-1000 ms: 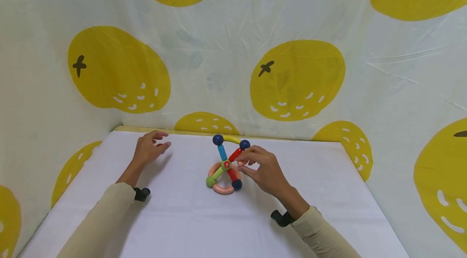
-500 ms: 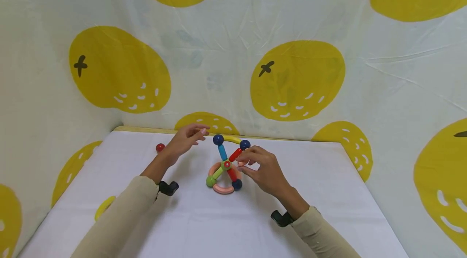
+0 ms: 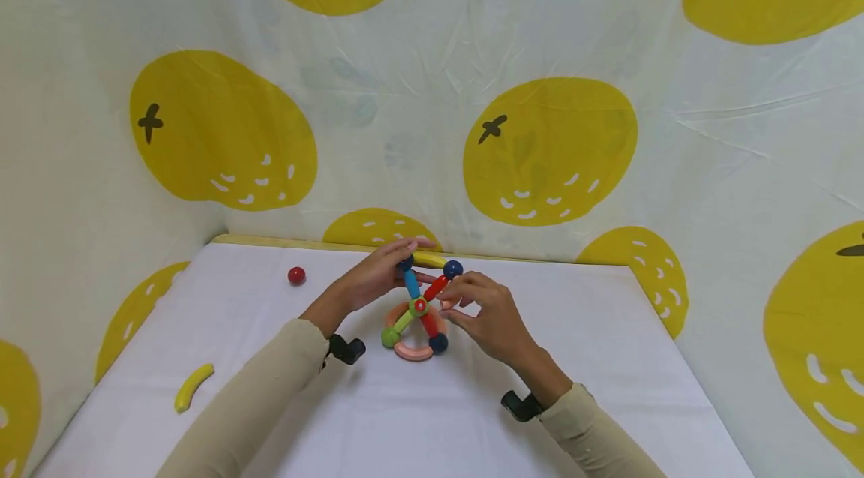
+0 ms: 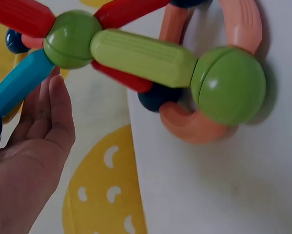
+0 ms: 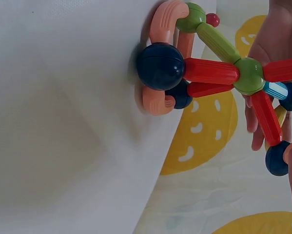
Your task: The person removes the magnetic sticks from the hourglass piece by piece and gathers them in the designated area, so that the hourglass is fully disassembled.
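A toy built of balls and sticks stands on the white table, joined at a green ball [image 3: 419, 306]. Red, lime-green and blue sticks spread from that ball, above a ring of pink curved sticks [image 3: 413, 352]. My left hand [image 3: 367, 283] is at the upper left dark blue ball [image 3: 406, 263], its thumb over the ball and its fingers extended behind the blue stick [image 4: 21, 83]. Between thumb and fingers my right hand [image 3: 489, 317] pinches a pink curved stick [image 3: 447, 304], one end at the right-hand dark blue ball [image 5: 277, 158]. A yellow curved stick [image 3: 428, 260] spans the top.
A red ball [image 3: 296, 276] lies on the table to the left. Nearer the front left is a loose yellow curved stick [image 3: 193, 388]. Fabric [image 3: 405, 125] printed with yellow fruit hangs behind the table [image 3: 378, 418].
My left hand has moved right from beside the red ball to the toy's upper left ball, uncovering the red ball and loose yellow stick. The right hand stays in place, pinching the pink curved stick.
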The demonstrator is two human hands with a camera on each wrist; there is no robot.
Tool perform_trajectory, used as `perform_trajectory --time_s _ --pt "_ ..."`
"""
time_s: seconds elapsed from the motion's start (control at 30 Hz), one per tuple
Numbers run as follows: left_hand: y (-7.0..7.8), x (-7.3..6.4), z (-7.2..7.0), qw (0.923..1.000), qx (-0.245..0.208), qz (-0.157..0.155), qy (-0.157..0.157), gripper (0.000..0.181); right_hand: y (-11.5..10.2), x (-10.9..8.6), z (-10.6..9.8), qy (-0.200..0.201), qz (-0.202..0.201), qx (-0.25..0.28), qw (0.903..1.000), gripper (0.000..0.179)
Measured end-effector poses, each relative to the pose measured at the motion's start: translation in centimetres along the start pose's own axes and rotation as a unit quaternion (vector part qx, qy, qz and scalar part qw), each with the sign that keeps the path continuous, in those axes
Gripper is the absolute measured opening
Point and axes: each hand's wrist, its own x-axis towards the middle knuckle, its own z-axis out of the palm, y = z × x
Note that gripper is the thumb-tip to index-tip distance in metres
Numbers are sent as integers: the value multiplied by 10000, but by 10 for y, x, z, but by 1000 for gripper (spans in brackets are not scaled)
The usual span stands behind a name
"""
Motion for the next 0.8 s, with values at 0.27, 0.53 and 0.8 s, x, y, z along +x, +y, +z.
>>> perform_trajectory --time_s 0.27,0.53,0.8 --pt "-4 -3 5 9982 -592 -6 45 48 0 0 0 -62 101 -60 9999 28" --pt "-6 -9 7 9957 -879 122 274 41 0 1 0 -40 87 -20 10000 29" --pt "-6 -16 16 9896 -1277 150 646 39 2 -4 -2 -83 378 -192 9991 32"
